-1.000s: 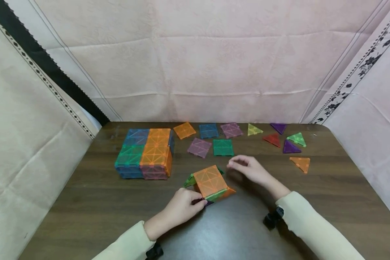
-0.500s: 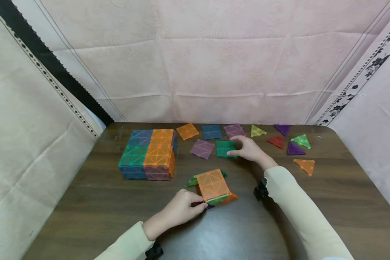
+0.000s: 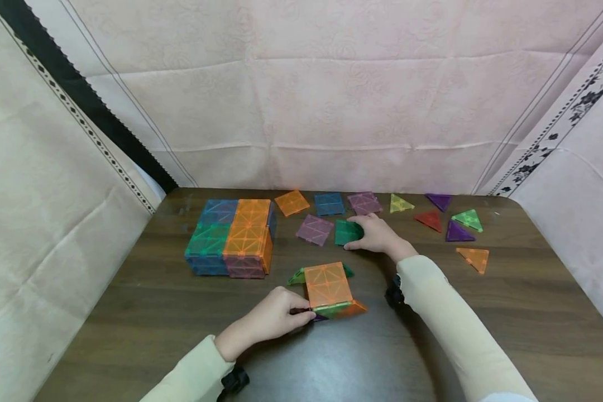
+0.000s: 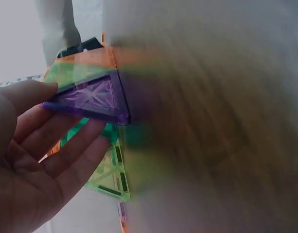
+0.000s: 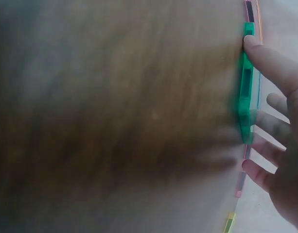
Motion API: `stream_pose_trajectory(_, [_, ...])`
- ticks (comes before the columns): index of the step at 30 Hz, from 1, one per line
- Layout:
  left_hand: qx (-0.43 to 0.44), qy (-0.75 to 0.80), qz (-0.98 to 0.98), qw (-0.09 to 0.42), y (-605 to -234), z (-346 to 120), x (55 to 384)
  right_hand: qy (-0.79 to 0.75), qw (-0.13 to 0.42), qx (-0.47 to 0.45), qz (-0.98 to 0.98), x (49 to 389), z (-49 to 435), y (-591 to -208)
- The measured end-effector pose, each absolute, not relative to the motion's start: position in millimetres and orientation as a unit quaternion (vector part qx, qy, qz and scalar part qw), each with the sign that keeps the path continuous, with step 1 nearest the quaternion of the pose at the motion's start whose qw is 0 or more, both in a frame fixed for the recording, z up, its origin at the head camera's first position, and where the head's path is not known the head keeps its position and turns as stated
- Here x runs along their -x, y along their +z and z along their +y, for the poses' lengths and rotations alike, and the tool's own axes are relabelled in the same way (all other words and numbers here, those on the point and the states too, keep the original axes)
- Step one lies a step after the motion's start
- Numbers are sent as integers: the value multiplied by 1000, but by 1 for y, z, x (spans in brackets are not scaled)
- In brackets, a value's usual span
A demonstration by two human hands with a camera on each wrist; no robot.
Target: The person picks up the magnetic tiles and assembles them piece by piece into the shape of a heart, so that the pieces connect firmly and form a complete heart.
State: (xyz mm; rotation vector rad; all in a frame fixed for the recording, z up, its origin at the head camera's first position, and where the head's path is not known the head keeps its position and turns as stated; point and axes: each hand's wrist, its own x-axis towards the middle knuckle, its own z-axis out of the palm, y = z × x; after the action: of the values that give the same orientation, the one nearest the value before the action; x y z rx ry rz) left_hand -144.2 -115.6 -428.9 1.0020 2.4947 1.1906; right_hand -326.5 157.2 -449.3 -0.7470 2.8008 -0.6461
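Note:
My left hand (image 3: 268, 316) pinches a purple triangular magnetic tile (image 4: 93, 99) between thumb and fingers. It holds the tile low at the near left corner of a small build topped by an orange square tile (image 3: 328, 285). Green triangles and an orange triangle (image 3: 353, 309) slope out from that build's sides. Farther back, my right hand (image 3: 378, 235) spans a green square magnetic tile (image 3: 347, 232), which lies on the table. Its thumb and fingertips are at opposite edges of the tile, as the right wrist view also shows.
A larger box of blue, green, orange and purple tiles (image 3: 228, 237) stands left. Loose squares, among them a blue one (image 3: 329, 204) and a purple one (image 3: 314, 229), lie toward the back. Several loose triangles, including a red one (image 3: 429, 219), are spread at right on the wooden table (image 3: 146, 312).
My right hand has moved from beside the small build back to the green square and closed in on its edges. My left hand stays at the build with the purple triangle.

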Motion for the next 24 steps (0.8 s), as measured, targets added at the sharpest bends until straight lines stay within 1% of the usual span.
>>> stream_pose_trajectory(5, [-349,402,840,109,-429,-119,147,-174,46,271,946,315,164,-449])
stream_pose_trajectory(10, [-354,406,835,113,-429,-121,148,-218,35,259,940,296,177,-448])
stream_pose_trajectory(14, [-359,405,833,115,-429,-121,148,-285,41,254,923,279,191,-445])
stream_pose_trajectory(18, [-358,406,833,117,-429,-121,148,-343,61,265,899,260,199,-442])
stream_pose_trajectory(24, [-351,404,836,120,-428,-123,148,-392,93,336,852,233,199,-440])
